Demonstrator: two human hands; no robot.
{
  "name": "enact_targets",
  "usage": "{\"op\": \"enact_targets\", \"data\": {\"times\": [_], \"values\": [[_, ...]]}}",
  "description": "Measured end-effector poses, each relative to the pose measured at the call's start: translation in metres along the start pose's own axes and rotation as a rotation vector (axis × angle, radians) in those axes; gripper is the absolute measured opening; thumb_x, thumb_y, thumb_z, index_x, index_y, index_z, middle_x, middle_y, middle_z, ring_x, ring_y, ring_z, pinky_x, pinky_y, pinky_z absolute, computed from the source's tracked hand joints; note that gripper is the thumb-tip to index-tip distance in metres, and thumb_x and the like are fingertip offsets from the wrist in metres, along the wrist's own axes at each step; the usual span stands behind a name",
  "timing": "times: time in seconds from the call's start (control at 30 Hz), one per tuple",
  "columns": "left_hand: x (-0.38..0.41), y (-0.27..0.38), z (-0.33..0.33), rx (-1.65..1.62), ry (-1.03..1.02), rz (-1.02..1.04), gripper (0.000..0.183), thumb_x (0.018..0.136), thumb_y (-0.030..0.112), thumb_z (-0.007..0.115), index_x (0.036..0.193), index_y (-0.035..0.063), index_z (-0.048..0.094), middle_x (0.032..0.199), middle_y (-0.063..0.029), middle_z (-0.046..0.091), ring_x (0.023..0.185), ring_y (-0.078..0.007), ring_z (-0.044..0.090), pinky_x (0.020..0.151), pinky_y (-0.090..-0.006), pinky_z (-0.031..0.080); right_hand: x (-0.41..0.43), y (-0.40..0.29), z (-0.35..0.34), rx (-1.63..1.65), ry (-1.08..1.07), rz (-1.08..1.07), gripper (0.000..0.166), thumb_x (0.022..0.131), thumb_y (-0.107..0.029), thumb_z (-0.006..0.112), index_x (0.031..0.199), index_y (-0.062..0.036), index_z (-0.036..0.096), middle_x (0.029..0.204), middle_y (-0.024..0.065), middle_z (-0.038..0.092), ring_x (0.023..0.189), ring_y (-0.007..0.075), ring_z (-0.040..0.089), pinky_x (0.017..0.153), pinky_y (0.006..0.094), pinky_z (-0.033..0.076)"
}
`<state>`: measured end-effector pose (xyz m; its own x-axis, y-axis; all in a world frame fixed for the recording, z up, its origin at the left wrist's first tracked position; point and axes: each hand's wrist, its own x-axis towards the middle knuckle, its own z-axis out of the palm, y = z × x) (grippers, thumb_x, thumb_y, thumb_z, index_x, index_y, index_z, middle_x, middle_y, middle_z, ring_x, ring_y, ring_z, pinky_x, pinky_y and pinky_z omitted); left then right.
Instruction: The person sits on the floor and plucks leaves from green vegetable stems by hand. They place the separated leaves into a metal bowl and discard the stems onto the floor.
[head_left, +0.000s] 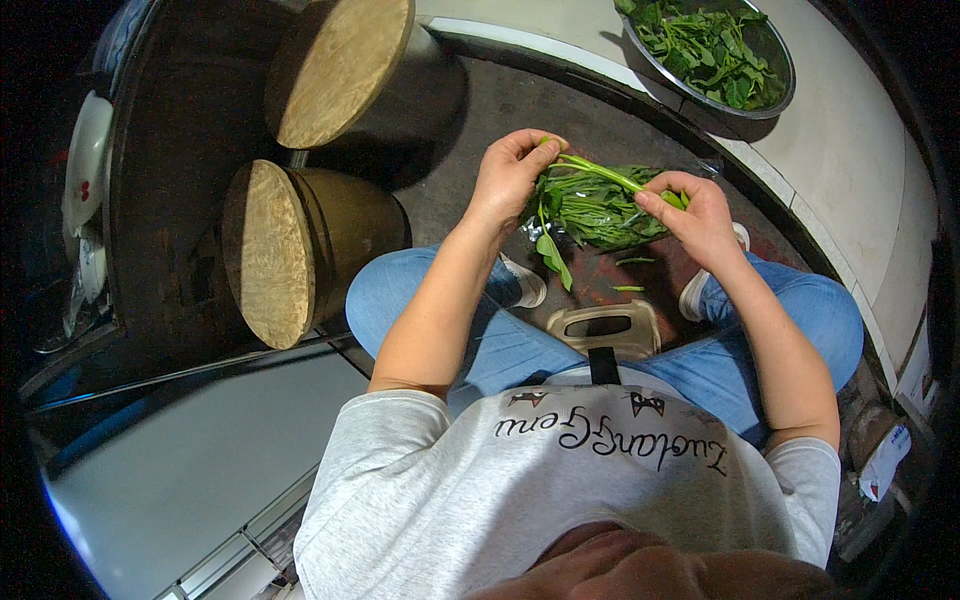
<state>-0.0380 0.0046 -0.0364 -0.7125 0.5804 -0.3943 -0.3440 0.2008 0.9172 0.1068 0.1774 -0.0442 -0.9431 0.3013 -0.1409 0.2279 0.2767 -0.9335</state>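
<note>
A green leafy vegetable stem (600, 171) stretches between my two hands. My left hand (514, 176) pinches its far-left end between thumb and fingers, and a leaf (553, 259) hangs below that hand. My right hand (694, 214) grips the other end, its thumb pressed on the stalk. Beneath the stem, a bundle of leafy greens (600, 214) lies on clear plastic on the dark floor. Two short cut or broken stem pieces (628, 288) rest on the floor nearer my feet. At the upper right, a metal bowl (787, 94) holds loose leafy greens (720, 56).
Two round stools with pale wooden-looking tops (277, 255) stand at the left. A beige plastic stool (645, 322) is between my legs. A pale raised ledge (832, 157) curves along the right. A white packet (885, 463) lies at the lower right.
</note>
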Motion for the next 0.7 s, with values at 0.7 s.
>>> {"op": "enact_targets", "data": {"times": [0.7], "values": [[0.007,-0.001,-0.003,-0.054,0.059,0.009,0.014,0.083,0.011,0.053,0.087,-0.0011,0.059,0.073,-0.0035,0.058,0.059,-0.0096,0.053,0.053,-0.0220,0.044,0.000,0.010,0.005,0.201,-0.057,0.045,0.026,0.079,-0.027,0.060,0.077,-0.0011,0.062,0.064,0.0013,0.059,0.058,0.0062,0.049,0.053,0.0216,0.039]]}}
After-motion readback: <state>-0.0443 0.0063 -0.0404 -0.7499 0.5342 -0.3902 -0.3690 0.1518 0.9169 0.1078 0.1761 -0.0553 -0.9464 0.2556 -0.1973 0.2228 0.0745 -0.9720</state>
